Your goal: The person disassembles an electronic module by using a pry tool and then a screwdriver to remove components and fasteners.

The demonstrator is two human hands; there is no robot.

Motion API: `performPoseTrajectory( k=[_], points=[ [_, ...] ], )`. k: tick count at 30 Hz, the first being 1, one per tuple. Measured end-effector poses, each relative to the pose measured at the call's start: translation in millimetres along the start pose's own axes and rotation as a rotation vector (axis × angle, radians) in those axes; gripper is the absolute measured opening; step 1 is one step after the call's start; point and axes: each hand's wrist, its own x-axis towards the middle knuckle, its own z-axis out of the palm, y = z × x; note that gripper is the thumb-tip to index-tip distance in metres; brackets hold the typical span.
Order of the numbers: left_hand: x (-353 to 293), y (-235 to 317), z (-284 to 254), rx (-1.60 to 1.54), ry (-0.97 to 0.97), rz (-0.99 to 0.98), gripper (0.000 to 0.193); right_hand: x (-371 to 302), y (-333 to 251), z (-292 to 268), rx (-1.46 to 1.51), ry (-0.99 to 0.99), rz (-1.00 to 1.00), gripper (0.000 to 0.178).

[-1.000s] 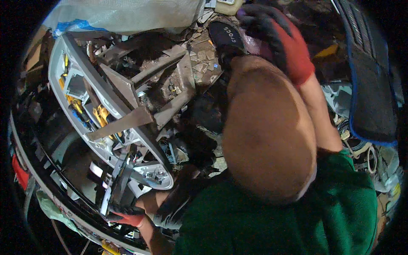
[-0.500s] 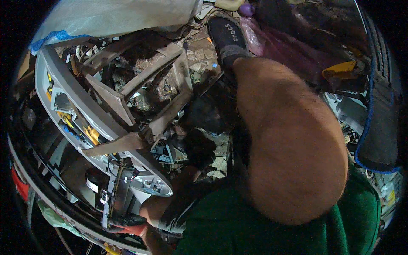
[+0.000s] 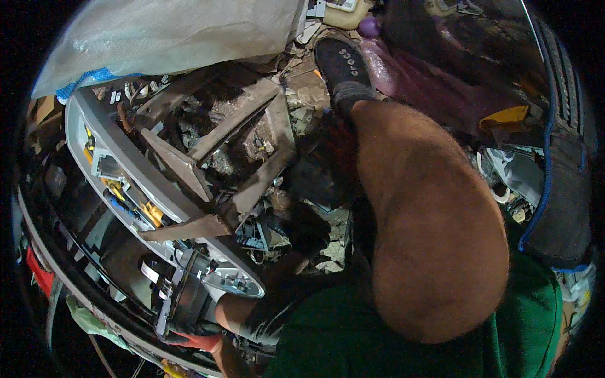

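My left hand (image 3: pixel 200 335), in a red and dark glove, closes on the near end of a dark flat rectangular part (image 3: pixel 189 293) with a pale metal edge and thin wires. This part leans across the near end of a long grey plastic casing (image 3: pixel 142 160). Inside the casing lie several yellow- and blue-handled tools (image 3: pixel 126 196). Beside my raised shin, a dim smeared reddish patch (image 3: pixel 341 148) may be my gloved right hand. Its fingers cannot be made out, and the knee hides the right arm.
A worn wooden frame (image 3: pixel 236 120) stands amid litter, one slat crossing the casing. My black shoe (image 3: pixel 343 60) rests beyond it. A white sack (image 3: pixel 183 38) lies far left, and a purple plastic bag (image 3: pixel 416 79) lies far right. A dark blue-edged fabric piece (image 3: pixel 558 208) hangs at right.
The whole view has shifted, so things sit slightly lower and further right. My left hand still grips the dark flat part. A reddish smear has appeared beside my shin.
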Motion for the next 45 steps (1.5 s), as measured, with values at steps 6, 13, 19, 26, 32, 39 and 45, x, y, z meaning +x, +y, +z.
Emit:
performPoseTrajectory(
  k=[6, 13, 19, 26, 32, 39, 45],
  points=[
    [24.2, 16.2, -11.5, -0.412, 0.140, -0.354, 0.081, -5.1, 6.9, 3.4, -0.060, -0.014, -0.008, 0.035],
    [48.5, 30.8, -23.5, -0.803, 0.219, -0.908, 0.074, -17.6, 12.0, -5.4, -0.178, -0.046, -0.061, 0.034],
    [81.1, 43.8, -32.9, -0.990, 0.442, -0.681, 0.069, -43.8, 9.2, -45.3, -0.376, -0.034, -0.182, 0.034],
    [74.4, 16.9, -30.9, -0.912, 0.526, -0.468, 0.058, -74.1, -113.5, -160.0, -0.527, 0.359, -0.703, 0.033],
    [59.9, -5.0, -10.8, -1.269, 0.585, -0.351, 0.067, -157.9, -314.0, -161.5, -0.132, -0.258, -0.919, 0.037],
    [38.9, -14.1, 13.2, -1.313, 0.386, -0.443, 0.074, -153.4, -276.8, 92.8, -1.355, -1.142, -0.795, 0.045],
    [38.4, -13.9, -4.8, -1.507, 0.334, -0.461, 0.071, -56.9, -122.6, 269.8, -0.387, -0.871, -1.003, 0.050]
  ],
)
